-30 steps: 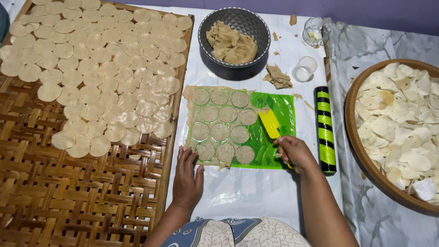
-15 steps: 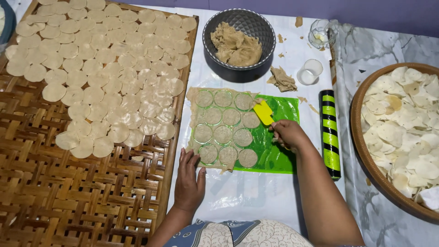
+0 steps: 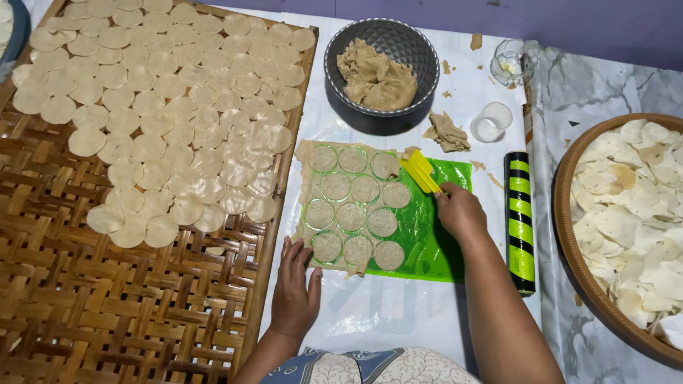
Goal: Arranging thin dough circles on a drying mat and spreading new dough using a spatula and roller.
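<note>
A: From the head camera, how far along is the work looking?

B: The right hand (image 3: 461, 211) is closing its fingers around a yellow scraper (image 3: 420, 171), whose blade is touching the top right of the dough sheet (image 3: 353, 206) on the green mat (image 3: 434, 235). The left hand (image 3: 295, 288) is lying flat, fingers spread, holding nothing, pressing the sheet's lower left corner.

A: What's done, what's left?

B: I'm judging the cutting done: the rounds are sitting stamped in the sheet, none lifted. The woven tray (image 3: 92, 313) is carrying many finished discs (image 3: 163, 107); its lower half is bare. Dough is waiting in the grey bowl (image 3: 380, 67).
</note>
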